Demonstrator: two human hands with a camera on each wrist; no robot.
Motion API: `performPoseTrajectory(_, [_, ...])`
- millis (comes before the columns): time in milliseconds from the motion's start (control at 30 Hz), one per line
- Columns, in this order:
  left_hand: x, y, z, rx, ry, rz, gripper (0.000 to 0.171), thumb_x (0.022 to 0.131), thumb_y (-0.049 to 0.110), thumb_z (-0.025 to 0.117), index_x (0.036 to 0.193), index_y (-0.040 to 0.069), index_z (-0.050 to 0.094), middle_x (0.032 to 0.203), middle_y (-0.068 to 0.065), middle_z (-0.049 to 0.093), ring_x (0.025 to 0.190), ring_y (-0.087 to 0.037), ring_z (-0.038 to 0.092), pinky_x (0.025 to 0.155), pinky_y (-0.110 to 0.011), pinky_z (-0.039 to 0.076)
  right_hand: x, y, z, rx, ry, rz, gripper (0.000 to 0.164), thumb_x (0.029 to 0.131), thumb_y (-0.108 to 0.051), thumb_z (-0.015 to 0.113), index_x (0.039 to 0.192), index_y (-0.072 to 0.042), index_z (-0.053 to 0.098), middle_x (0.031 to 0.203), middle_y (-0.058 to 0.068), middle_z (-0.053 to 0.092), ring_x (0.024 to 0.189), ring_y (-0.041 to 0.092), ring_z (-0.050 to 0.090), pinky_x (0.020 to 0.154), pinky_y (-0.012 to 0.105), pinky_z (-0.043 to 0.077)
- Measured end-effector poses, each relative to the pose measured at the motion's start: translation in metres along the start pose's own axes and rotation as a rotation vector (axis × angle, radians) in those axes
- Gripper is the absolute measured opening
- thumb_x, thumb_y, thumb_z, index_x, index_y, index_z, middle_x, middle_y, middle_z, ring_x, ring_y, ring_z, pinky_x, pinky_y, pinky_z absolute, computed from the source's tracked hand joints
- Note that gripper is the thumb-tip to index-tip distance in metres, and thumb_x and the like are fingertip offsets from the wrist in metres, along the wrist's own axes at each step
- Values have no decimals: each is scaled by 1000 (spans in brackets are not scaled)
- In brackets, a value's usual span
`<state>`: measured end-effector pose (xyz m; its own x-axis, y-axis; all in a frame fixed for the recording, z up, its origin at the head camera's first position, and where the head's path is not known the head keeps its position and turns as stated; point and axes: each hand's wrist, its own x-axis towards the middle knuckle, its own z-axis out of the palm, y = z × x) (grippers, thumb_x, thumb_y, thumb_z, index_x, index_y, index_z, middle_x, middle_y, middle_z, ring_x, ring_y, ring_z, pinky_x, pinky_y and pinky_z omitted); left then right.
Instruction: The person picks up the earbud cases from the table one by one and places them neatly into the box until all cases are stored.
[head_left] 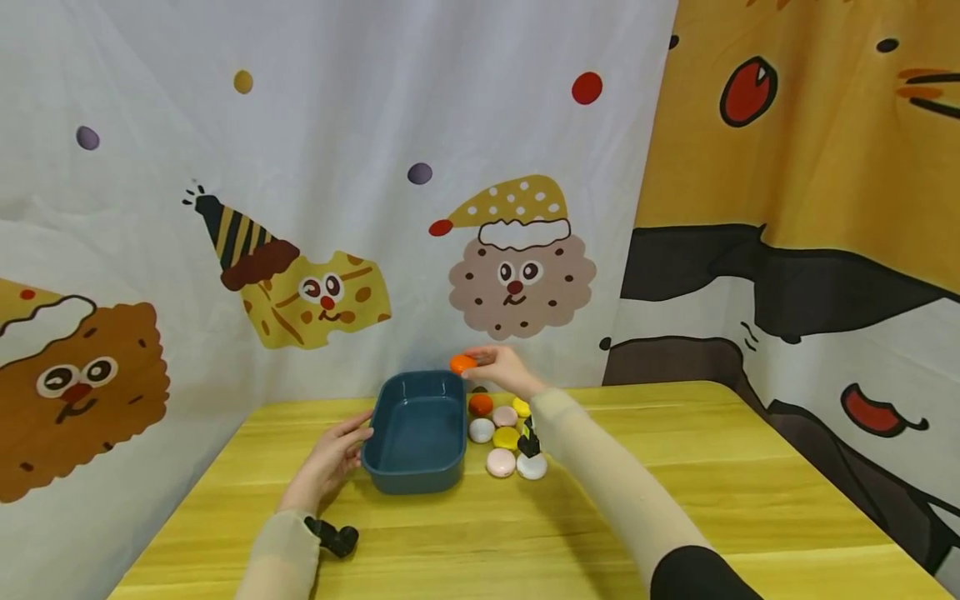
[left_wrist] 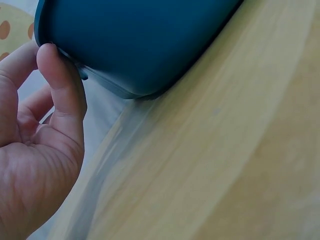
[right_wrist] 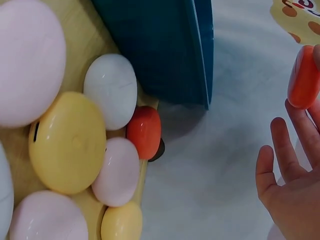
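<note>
A deep blue rectangular dish (head_left: 420, 433) with rounded corners stands on the table, its inside bare. At its left side my left hand (head_left: 333, 458) holds the rim, with thumb and fingers against the wall (left_wrist: 135, 50). Beyond the dish's far right corner, my right hand (head_left: 506, 371) pinches a glossy orange disc (head_left: 462, 364) between thumb and fingers, raised above the table. In the right wrist view the other fingers (right_wrist: 285, 145) spread loosely below the disc (right_wrist: 302, 77). Near the dish lies another orange-red disc (head_left: 481, 405).
Right of the dish lie several rounded discs: white (head_left: 482, 430), pink (head_left: 501, 462) and yellow (head_left: 506, 438), some partly under my right forearm. The wooden table (head_left: 675, 500) ends at a cartoon-printed curtain (head_left: 315, 167) behind.
</note>
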<state>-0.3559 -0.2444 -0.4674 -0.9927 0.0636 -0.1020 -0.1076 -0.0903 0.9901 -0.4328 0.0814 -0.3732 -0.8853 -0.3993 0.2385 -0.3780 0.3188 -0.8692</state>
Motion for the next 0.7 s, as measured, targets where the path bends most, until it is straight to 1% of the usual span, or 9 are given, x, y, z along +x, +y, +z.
performPoseTrajectory(133, [0,-2,0,0,-9,14,61,94,18,66,148,7,41,119,-6,55,53,-8,48,53,-19,47,2,-2,5,17,-7,-7,47,84,-19,77,127,-6,64,127,11,61,110,25,60,89,36,50])
performPoseTrajectory(267, [0,-4,1,2,-19,16,60,94,17,65,148,7,40,117,-5,56,53,-8,49,53,-19,47,6,2,9,23,-8,3,47,83,-18,79,126,-6,65,125,11,62,108,25,61,86,35,52])
performPoseTrajectory(367, [1,-6,2,-1,1,11,59,94,17,66,147,8,43,115,-5,57,53,-9,49,52,-19,47,8,3,13,22,-6,12,47,83,-19,79,125,-6,65,125,11,62,108,25,61,87,36,52])
performPoseTrajectory(500, [2,-6,4,15,4,12,57,94,17,65,146,8,44,113,-8,57,53,-9,48,53,-19,47,9,-2,17,14,10,16,46,83,-20,78,126,-7,65,126,9,62,111,25,59,91,39,50])
performPoseTrajectory(567, [2,-5,4,23,-1,16,56,95,17,64,147,8,44,112,-9,57,53,-9,47,54,-19,48,11,-6,19,1,17,13,46,83,-21,78,125,-9,65,126,8,62,110,24,59,91,38,50])
performPoseTrajectory(700, [1,-4,2,9,2,18,56,95,15,64,147,7,43,111,-9,57,52,-9,47,53,-19,47,14,-12,23,-3,13,5,47,82,-22,79,125,-9,66,125,7,62,108,22,60,90,36,49])
